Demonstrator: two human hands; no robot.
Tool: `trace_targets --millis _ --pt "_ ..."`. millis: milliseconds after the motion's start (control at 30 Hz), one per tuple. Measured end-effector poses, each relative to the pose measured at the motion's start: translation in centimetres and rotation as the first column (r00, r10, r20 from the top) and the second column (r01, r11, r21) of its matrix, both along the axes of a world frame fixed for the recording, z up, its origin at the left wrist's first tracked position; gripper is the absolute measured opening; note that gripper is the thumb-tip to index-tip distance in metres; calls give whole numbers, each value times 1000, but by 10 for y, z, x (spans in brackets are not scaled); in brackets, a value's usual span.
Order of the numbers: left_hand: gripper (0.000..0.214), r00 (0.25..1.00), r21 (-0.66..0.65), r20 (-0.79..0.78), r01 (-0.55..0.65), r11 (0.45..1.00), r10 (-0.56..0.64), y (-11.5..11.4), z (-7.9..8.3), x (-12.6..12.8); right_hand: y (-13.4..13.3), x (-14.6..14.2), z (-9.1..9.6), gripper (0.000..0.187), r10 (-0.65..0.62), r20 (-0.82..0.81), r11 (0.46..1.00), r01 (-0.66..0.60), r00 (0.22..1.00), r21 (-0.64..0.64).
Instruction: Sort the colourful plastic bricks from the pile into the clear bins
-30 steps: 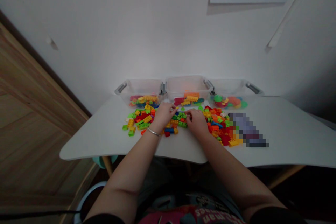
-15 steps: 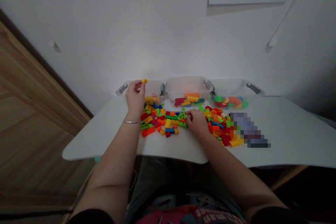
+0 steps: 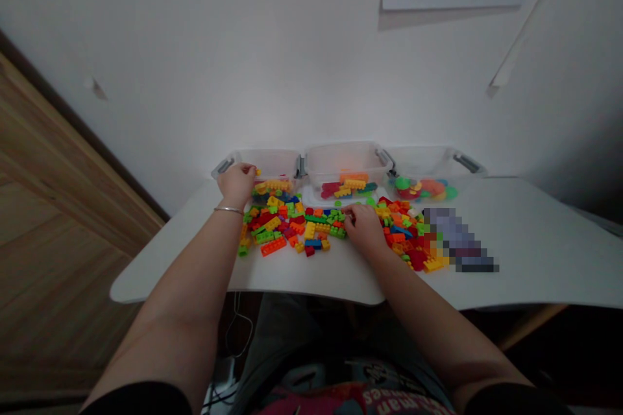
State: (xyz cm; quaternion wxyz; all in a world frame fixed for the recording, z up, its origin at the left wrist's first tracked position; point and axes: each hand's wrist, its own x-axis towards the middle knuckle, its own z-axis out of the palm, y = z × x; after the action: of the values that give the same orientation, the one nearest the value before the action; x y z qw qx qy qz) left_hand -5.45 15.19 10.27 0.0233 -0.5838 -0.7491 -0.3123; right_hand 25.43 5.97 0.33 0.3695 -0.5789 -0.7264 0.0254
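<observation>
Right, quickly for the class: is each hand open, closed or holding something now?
Left hand: closed, holding a small yellow piece.
Right hand: curled by the blocks; can't tell if it holds one.

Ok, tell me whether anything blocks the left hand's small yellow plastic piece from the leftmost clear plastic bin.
Nothing visible does: the left hand holds the small yellow plastic piece at the open top of the leftmost clear plastic bin. Its exact height is unclear.
</observation>
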Motion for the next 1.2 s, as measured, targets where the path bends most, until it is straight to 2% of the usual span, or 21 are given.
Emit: trace_targets --millis 300,433,533,600,667,767,900,967,1200 --pt "29 999 14 30 -25 1000 24 -1 0 6 1 -1 -2 22 -1 14 1000 1 1000 22" --pt "31 999 95 50 11 995 -16 -3 -1 11 1 -1 -1 21 -3 7 1000 3 1000 20" --pt "32 995 236 43 74 969 -87 -13 0 27 0 -1 -1 21 -8 9 1000 7 1000 23" --pt "29 985 325 -21 168 931 -170 -23 -1 46 0 -1 -2 21 -10 4 1000 10 1000 22" --pt "26 956 352 -102 293 889 -275 -37 -5 68 1 -1 -1 21 -13 -14 1000 13 1000 16" --pt "22 883 236 -190 466 853 -430 -58 -18 101 1 0 -1 26 -12 -52 1000 13 999 3" --pt "25 727 -41 -273 645 763 -630 -77 -36 130 1 0 0 34 3 -67 1000 -3 998 -1" --pt "25 690 -126 -303 655 745 -657 -82 -42 139 0 0 0 37 3 -62 1000 -3 998 -2" --pt "27 682 -220 -396 580 785 -615 -83 -55 151 -1 0 2 38 -22 -60 1000 21 998 -17"
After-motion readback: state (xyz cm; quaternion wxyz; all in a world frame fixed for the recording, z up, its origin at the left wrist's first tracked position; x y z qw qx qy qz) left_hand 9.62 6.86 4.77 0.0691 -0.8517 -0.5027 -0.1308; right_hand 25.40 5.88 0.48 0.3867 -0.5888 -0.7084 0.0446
